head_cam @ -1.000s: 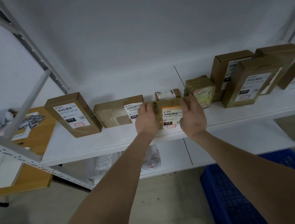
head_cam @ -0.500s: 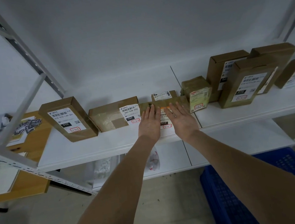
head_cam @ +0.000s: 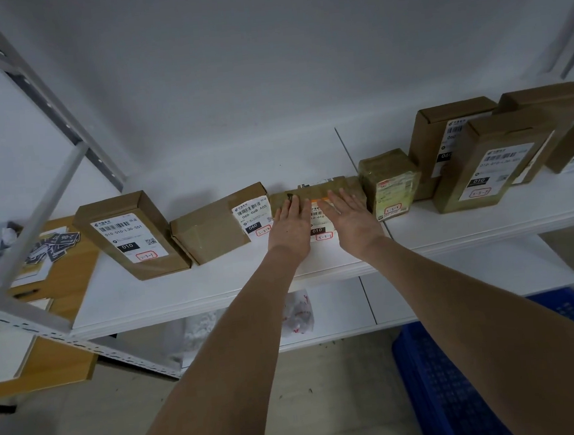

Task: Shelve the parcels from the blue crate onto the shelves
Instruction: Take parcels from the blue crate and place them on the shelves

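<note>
White shelf [head_cam: 216, 291], centre: small parcel [head_cam: 317, 222] is held down under left hand [head_cam: 290, 229] & right hand [head_cam: 351, 221], each grip open w/ fingers straight; judged light, stiff cardboard, best taken by its side edges.

On the shelf [head_cam: 181, 294], the flat parcel [head_cam: 320, 222] lies under the left hand [head_cam: 290, 227] and right hand [head_cam: 351, 219], with a low parcel [head_cam: 211, 230] just left of it, an upright parcel [head_cam: 129, 236] further left, a small parcel [head_cam: 389, 185] just right of it, tall parcels [head_cam: 491, 163] further right, and the crate [head_cam: 464, 392] below to its right.
</note>
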